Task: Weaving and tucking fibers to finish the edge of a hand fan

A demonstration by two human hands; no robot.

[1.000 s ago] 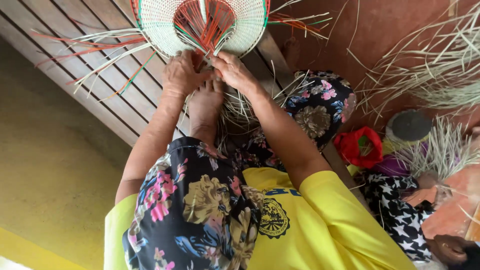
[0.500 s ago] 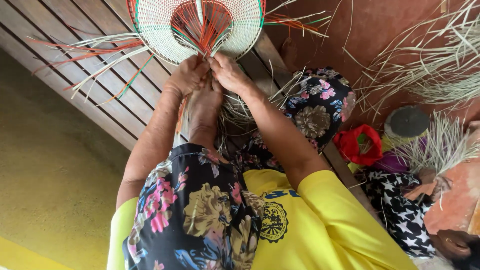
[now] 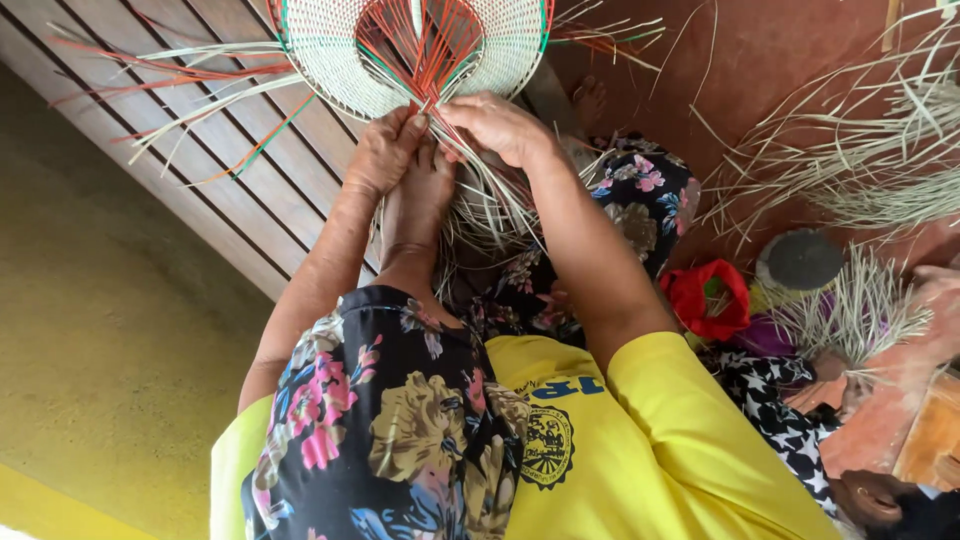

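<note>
Head view: woven fan (image 3: pixel 340 45) upright, loose strands (image 3: pixel 480 205) trailing toward person.

Soft, even daylight is filling the scene, with no harsh glare showing anywhere; faint shadows are pooling under the forearms and between the slats of the wooden bench (image 3: pixel 250 190). Colours are reading saturated and the centre is staying sharp; the frame edges are softening slightly and lines are bowing a little from wide-angle distortion.
</note>
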